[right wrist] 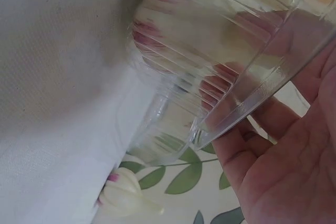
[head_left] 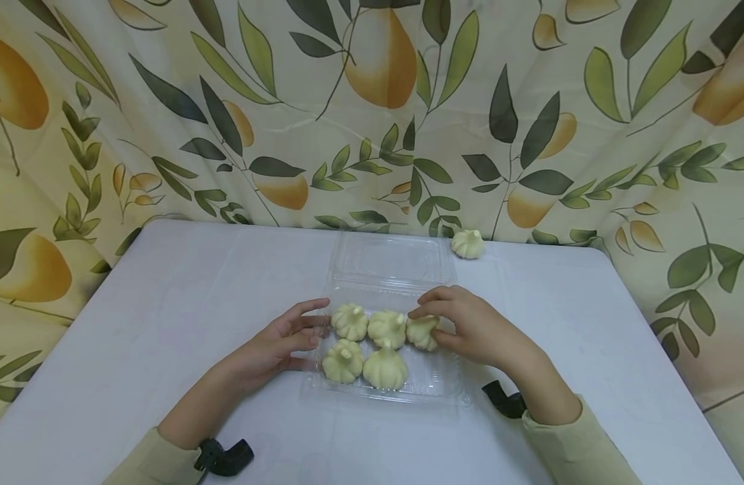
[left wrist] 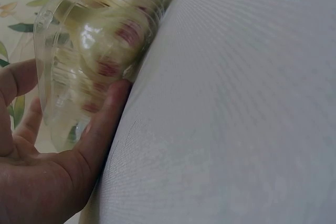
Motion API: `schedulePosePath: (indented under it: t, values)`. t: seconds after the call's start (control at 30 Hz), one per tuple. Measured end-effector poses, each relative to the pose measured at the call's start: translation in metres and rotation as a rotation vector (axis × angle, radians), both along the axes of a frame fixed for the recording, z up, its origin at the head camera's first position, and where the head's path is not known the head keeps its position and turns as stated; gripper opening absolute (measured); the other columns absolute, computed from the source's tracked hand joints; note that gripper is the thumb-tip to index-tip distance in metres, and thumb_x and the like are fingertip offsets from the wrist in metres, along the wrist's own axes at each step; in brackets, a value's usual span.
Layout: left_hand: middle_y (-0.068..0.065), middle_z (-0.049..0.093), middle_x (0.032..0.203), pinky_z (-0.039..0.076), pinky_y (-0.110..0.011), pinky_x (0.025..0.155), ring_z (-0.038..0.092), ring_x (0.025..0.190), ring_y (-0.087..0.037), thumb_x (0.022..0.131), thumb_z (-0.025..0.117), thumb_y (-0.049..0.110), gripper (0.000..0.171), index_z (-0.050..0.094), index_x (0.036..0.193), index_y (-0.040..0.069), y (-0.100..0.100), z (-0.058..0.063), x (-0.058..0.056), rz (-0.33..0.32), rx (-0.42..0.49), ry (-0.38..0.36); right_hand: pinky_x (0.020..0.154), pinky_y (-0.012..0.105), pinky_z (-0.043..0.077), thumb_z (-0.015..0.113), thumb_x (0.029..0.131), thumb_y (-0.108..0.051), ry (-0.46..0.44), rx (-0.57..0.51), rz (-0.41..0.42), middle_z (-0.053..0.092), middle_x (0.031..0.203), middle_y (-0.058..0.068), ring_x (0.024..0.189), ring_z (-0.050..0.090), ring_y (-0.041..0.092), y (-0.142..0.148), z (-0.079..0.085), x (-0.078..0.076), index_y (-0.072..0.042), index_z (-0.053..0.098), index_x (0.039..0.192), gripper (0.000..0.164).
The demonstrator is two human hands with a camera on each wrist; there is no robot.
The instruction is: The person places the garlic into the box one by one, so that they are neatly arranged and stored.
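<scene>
A clear plastic hinged box (head_left: 432, 377) lies unfolded on the table, its lid (head_left: 390, 256) spread flat toward the back. Several pale garlic bulbs sit in its base, with pinkish marks on their undersides seen through the wall. My right hand (head_left: 477, 323) reaches over the right side and holds a garlic bulb (head_left: 421, 333) at the right end of the back row, between thumb and fingers. At the left wall, my left hand (head_left: 287, 343) rests with fingers extended; its thumb (left wrist: 107, 114) lies along the outside of the box, under the rim.
Another garlic bulb (head_left: 467, 244) stands outside the box, near the table's back edge and beside the lid's right corner. The white tabletop (head_left: 226, 269) meets a curtain (head_left: 372, 135) printed with leaves and fruit. Black curved pieces (head_left: 229, 458) sit at both cuffs.
</scene>
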State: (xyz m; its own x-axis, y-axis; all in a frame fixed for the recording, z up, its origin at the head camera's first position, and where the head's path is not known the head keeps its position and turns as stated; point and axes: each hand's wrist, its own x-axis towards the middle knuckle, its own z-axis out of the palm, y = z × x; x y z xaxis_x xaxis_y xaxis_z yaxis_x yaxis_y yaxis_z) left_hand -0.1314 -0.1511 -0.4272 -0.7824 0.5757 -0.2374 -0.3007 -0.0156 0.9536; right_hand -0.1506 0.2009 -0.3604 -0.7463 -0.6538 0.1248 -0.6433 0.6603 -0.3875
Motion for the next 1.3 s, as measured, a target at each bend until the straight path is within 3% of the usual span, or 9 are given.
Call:
schedulePosePath:
  t: [0.2,0.47,0.8,1.0,1.17,1.3]
  values:
    - [-0.015,0.028,0.158,0.051,-0.050,0.097,0.031,0.144,-0.037,0.101,0.055,0.012,0.067,0.023,0.158,0.023,0.000,0.000,0.000,-0.002,0.005,-0.001,0.099,0.048,0.048,0.073,0.079,0.001,-0.014,-0.034,0.001,0.065,0.121,0.000,0.119,0.058,0.024,0.003,0.001,-0.001,-0.018,0.073,0.115,0.041]
    - [-0.015,0.029,0.158,0.051,-0.050,0.097,0.031,0.144,-0.037,0.100,0.055,0.012,0.067,0.023,0.158,0.023,0.000,0.001,0.001,0.005,0.005,-0.004,0.085,0.040,0.054,0.068,0.076,0.012,-0.043,-0.169,0.014,0.064,0.126,-0.003,0.119,0.059,0.020,0.013,0.004,-0.004,-0.018,0.069,0.120,0.053]
    - [-0.014,0.028,0.158,0.051,-0.050,0.097,0.031,0.144,-0.037,0.100,0.056,0.012,0.067,0.024,0.158,0.024,-0.001,0.000,0.001,0.005,0.003,-0.005,0.086,0.040,0.057,0.067,0.078,0.016,-0.033,-0.292,-0.003,0.063,0.128,0.000,0.121,0.056,0.019,0.028,0.010,-0.011,-0.018,0.066,0.125,0.058]
    - [-0.015,0.029,0.158,0.051,-0.050,0.097,0.032,0.143,-0.037,0.100,0.055,0.011,0.067,0.023,0.158,0.023,-0.001,0.000,0.001,0.008,0.003,-0.002,0.086,0.037,0.058,0.070,0.078,0.016,-0.041,-0.389,-0.014,0.064,0.129,0.002,0.120,0.056,0.007,0.037,0.015,-0.016,-0.012,0.064,0.128,0.057]
    - [-0.015,0.029,0.158,0.050,-0.050,0.097,0.031,0.144,-0.037,0.101,0.054,0.010,0.066,0.023,0.158,0.022,-0.001,0.000,0.001,0.005,0.006,0.001,0.087,0.032,0.057,0.072,0.081,0.012,-0.085,-0.461,-0.063,0.062,0.131,0.007,0.115,0.058,0.003,0.044,0.012,-0.020,-0.008,0.062,0.130,0.054]
    - [-0.014,0.029,0.158,0.051,-0.049,0.097,0.030,0.144,-0.036,0.101,0.055,0.011,0.067,0.023,0.158,0.023,-0.001,-0.002,0.000,-0.002,0.005,-0.001,0.090,0.028,0.055,0.074,0.085,0.004,-0.161,-0.517,-0.139,0.060,0.133,0.006,0.116,0.060,0.012,0.048,0.010,-0.022,-0.009,0.058,0.135,0.054]
